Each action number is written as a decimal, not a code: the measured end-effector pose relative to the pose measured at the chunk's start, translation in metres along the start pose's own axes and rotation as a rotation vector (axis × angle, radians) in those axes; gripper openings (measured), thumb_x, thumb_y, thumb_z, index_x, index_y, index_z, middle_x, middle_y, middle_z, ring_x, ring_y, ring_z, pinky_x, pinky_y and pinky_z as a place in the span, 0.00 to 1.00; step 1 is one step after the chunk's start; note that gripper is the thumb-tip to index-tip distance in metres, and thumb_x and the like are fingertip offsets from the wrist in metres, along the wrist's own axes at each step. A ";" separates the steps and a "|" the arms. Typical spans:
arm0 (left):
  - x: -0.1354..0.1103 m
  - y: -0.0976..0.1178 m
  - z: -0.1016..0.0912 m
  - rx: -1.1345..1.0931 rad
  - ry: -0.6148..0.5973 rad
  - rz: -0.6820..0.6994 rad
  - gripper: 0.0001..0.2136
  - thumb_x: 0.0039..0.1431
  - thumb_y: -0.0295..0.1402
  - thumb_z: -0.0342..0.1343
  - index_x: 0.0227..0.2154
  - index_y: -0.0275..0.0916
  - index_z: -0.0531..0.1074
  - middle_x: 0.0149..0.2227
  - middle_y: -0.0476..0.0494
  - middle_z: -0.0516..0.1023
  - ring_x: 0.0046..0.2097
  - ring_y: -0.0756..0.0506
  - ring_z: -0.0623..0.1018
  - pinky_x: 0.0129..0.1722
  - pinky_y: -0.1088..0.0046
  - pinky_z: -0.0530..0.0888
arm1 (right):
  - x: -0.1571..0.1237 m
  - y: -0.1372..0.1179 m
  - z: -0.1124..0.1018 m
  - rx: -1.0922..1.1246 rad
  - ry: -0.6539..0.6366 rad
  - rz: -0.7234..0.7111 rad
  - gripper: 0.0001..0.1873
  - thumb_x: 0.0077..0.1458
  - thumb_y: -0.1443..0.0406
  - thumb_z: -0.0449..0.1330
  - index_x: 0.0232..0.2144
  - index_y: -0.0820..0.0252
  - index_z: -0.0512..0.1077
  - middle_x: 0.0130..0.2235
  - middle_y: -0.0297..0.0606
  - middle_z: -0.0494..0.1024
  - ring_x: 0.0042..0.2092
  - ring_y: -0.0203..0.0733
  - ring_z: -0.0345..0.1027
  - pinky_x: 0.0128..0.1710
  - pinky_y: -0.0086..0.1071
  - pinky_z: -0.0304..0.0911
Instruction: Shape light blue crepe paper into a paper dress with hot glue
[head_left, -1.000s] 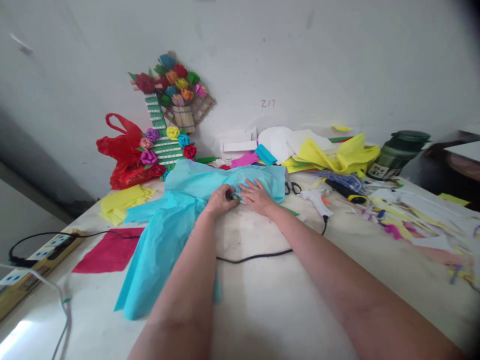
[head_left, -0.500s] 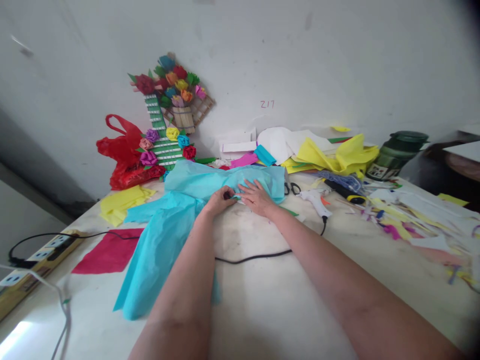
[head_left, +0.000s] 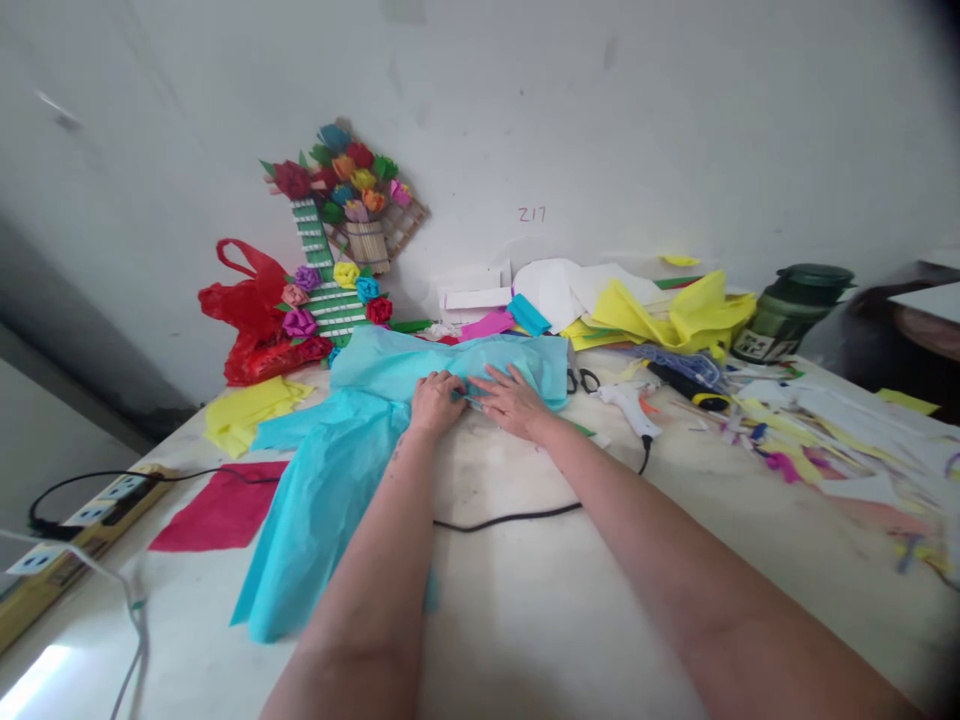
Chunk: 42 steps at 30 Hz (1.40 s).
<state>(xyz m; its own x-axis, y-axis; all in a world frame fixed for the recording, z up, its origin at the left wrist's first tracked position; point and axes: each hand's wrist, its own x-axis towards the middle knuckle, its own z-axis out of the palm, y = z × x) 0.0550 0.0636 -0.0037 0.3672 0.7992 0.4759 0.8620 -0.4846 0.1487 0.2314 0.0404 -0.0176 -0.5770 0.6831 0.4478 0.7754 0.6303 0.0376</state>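
Observation:
A sheet of light blue crepe paper (head_left: 382, 355) lies across the back middle of the table, with a long blue piece (head_left: 315, 520) spreading toward the front left. At its near edge, my left hand (head_left: 437, 403) is closed with curled fingers on the paper; the fingertips are partly hidden. Beside it, my right hand (head_left: 514, 402) lies flat on the same sheet, fingers stretched out and a little spread. Just right of the paper are black scissors handles (head_left: 583, 381) and a white glue gun (head_left: 628, 405).
A black cord (head_left: 510, 516) crosses under my forearms. Left are a power strip (head_left: 90, 540), a dark red sheet (head_left: 221, 508) and a red bag (head_left: 255, 320). Paper flowers (head_left: 352, 175) stand behind. Yellow paper (head_left: 675, 315), a green jar (head_left: 795, 310) and scraps (head_left: 840, 450) fill the right.
My left hand has turned over toward the paper, its back now facing up and its fingers lower at the edge. My right hand stays on the sheet, its fingers slightly shifted.

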 end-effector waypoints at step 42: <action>0.043 0.002 0.010 0.035 -0.126 -0.111 0.18 0.59 0.36 0.39 0.48 0.39 0.65 0.55 0.40 0.63 0.59 0.39 0.57 0.55 0.55 0.51 | -0.003 0.009 -0.007 0.064 -0.120 -0.110 0.17 0.53 0.67 0.51 0.45 0.50 0.70 0.58 0.34 0.59 0.62 0.51 0.33 0.56 0.56 0.30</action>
<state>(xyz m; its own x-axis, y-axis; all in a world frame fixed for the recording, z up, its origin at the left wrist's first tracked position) 0.0760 0.1009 0.0086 0.3078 0.8864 0.3457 0.9106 -0.3798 0.1630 0.2420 0.0418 -0.0127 -0.6871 0.6453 0.3337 0.6900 0.7235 0.0218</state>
